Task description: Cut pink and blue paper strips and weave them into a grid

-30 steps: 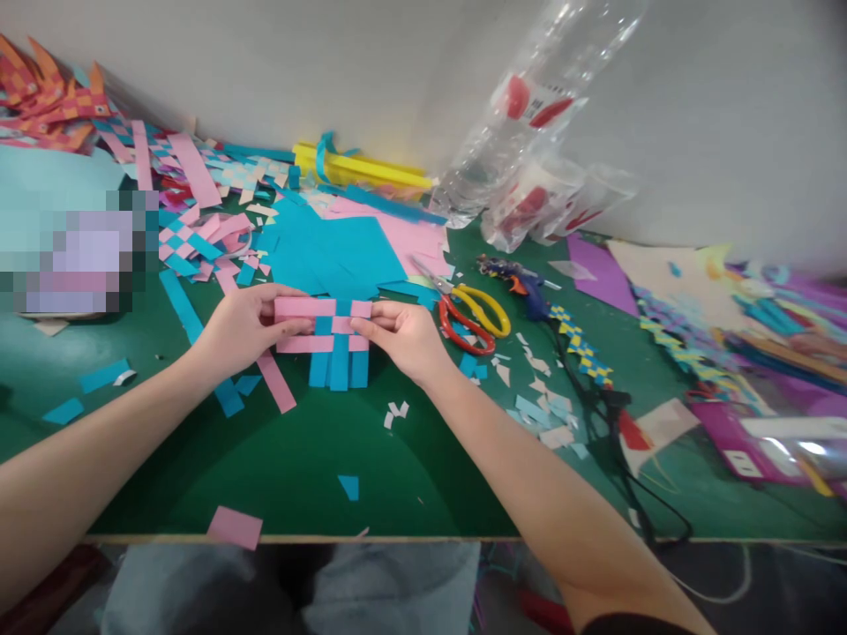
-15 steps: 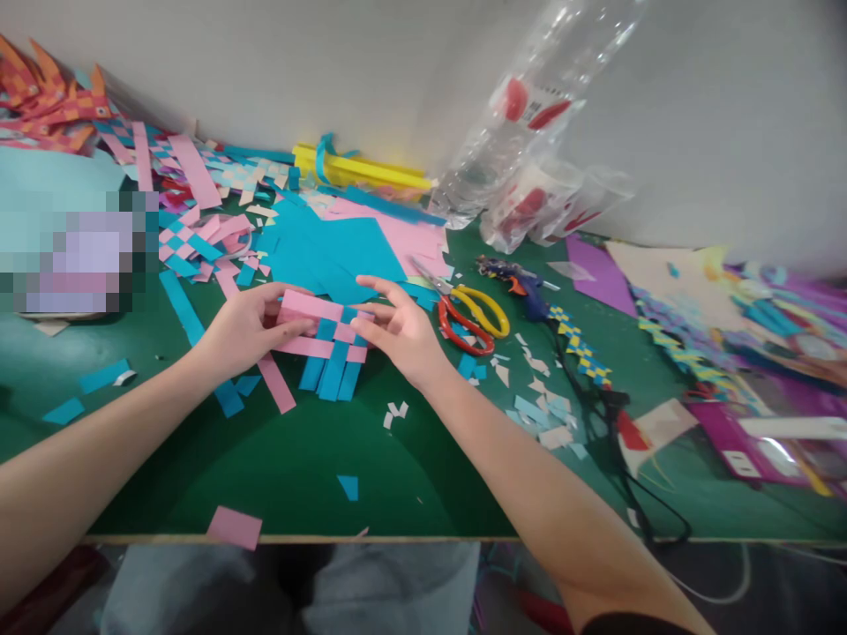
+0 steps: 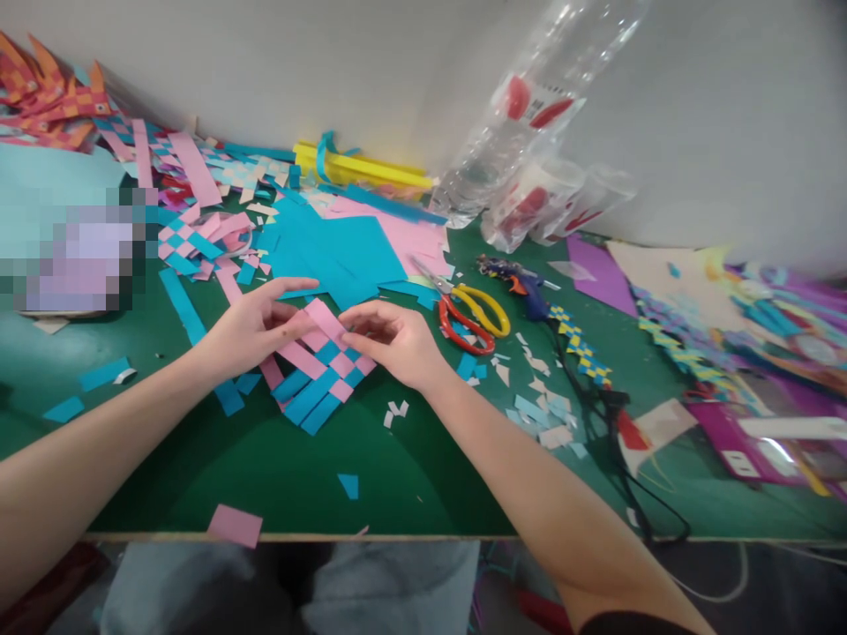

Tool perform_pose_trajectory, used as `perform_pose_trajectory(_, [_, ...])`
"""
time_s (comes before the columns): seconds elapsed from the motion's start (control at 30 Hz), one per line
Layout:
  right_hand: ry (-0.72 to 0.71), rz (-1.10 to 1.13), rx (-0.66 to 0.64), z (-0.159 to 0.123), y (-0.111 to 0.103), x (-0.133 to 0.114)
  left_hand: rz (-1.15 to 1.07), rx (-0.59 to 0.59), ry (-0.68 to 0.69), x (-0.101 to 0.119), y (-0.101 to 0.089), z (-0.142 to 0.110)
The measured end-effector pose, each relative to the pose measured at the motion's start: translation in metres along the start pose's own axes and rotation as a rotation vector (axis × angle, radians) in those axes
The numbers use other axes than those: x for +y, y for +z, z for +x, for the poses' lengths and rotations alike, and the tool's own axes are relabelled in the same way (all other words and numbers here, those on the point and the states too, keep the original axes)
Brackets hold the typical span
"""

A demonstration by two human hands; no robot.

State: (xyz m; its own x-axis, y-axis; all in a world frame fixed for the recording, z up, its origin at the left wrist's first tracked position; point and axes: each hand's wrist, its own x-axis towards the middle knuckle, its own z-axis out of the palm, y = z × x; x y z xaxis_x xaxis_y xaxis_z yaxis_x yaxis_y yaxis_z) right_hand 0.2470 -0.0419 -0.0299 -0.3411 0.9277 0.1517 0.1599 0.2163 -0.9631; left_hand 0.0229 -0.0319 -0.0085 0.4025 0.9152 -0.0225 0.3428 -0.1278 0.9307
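Observation:
A small weave of pink and blue paper strips point(image 3: 321, 370) lies turned at a slant on the green table point(image 3: 278, 467). My left hand point(image 3: 248, 331) rests on its left side, thumb and fingers pinching the pink strips, index finger stretched out above. My right hand point(image 3: 397, 339) grips its upper right corner with curled fingers. The blue strip ends stick out toward me at lower left.
Red-and-yellow scissors point(image 3: 469, 313) lie just right of my right hand. Blue and pink sheets point(image 3: 344, 247) sit behind the weave. Clear plastic bottles point(image 3: 529, 141) lean on the wall. A glue gun point(image 3: 522, 282) with a black cord, scraps and woven pieces point(image 3: 191, 238) litter the table.
Both hands have turned the weave clockwise from square to diagonal and shifted it slightly toward me. My right hand opened briefly, then closed on the corner again.

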Motion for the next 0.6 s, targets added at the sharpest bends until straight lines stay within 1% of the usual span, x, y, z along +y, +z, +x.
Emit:
perform_pose_trajectory(0.1, [-0.004,0.029,0.125,0.0026,-0.0006,0.004,-0.131,0.089,-0.01,-0.0005,0.0001,0.001])
perform_pose_trajectory(0.2, [-0.042,0.046,0.251,0.0041,-0.0021,0.0062,-0.171,0.115,-0.029,-0.0023,-0.0007,0.0024])
perform_pose_trajectory(0.27, [-0.077,0.038,0.317,0.004,-0.0025,0.0064,-0.104,0.111,-0.028,-0.0033,-0.0013,0.0029])
perform_pose_trajectory(0.37, [-0.107,0.007,0.378,0.0024,-0.0014,0.0054,0.011,0.119,0.038,-0.0038,-0.0021,0.0026])
perform_pose_trajectory(0.43, [-0.125,-0.028,0.4,0.0011,-0.0002,0.0044,0.073,0.157,0.09,-0.0041,-0.0026,0.0019])
perform_pose_trajectory(0.5, [-0.153,-0.077,0.413,0.0001,0.0006,0.0038,0.158,0.213,0.115,-0.0045,-0.0034,0.0009])
perform_pose_trajectory(0.6, [-0.212,-0.136,0.399,-0.0006,0.0005,0.0043,0.309,0.284,0.152,-0.0052,-0.0046,-0.0007])
